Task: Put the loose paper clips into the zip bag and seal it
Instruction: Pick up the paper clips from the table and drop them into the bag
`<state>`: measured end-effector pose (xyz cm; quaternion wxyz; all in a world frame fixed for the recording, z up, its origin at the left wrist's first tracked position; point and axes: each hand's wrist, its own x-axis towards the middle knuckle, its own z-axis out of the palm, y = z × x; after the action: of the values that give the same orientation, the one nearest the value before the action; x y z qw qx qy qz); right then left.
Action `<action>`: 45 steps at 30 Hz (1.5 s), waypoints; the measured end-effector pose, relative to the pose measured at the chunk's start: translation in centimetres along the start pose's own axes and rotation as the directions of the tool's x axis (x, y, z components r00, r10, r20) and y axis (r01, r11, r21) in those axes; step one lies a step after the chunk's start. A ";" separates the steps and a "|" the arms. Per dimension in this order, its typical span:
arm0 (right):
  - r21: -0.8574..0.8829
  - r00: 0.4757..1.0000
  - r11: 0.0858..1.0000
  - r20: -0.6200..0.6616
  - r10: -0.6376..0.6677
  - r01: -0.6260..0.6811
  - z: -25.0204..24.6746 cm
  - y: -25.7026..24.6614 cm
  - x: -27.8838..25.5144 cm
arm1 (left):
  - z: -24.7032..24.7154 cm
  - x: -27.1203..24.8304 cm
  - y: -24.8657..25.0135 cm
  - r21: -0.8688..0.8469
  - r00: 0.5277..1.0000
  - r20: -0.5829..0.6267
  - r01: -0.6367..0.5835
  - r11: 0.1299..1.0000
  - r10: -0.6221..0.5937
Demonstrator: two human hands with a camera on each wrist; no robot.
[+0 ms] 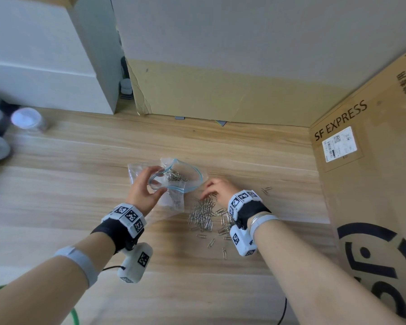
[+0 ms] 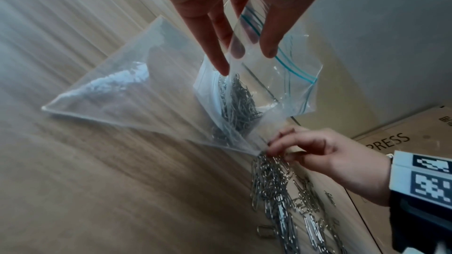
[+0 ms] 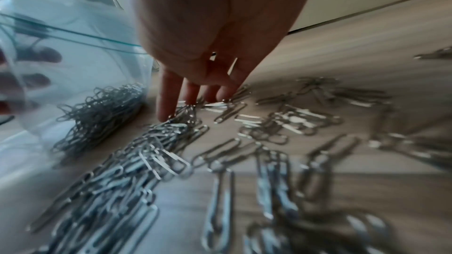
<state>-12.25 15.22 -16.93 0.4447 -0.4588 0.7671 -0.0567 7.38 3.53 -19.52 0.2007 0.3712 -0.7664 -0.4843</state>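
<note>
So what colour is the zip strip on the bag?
Blue-green, a thin double line along the zip bag's open mouth, clearest in the left wrist view.

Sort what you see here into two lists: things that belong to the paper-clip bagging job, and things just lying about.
Part of the job:
zip bag, mouth held open by the left hand
paper clips already in the bag
loose paper clips on the table, under the right hand

Lying about:
SF Express box
white-capped jar
</note>
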 end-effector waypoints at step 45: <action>-0.215 0.967 0.976 -0.254 -0.015 -0.041 4.0 3.9 -1.5 | 1.2 -0.7 0.5 0.007 0.998 0.057 0.030 1.000 -0.031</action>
<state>-11.57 19.91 -20.34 0.2897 -0.4888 0.8224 -0.0273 6.84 4.87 -19.57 0.1701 0.3696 -0.7676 -0.4953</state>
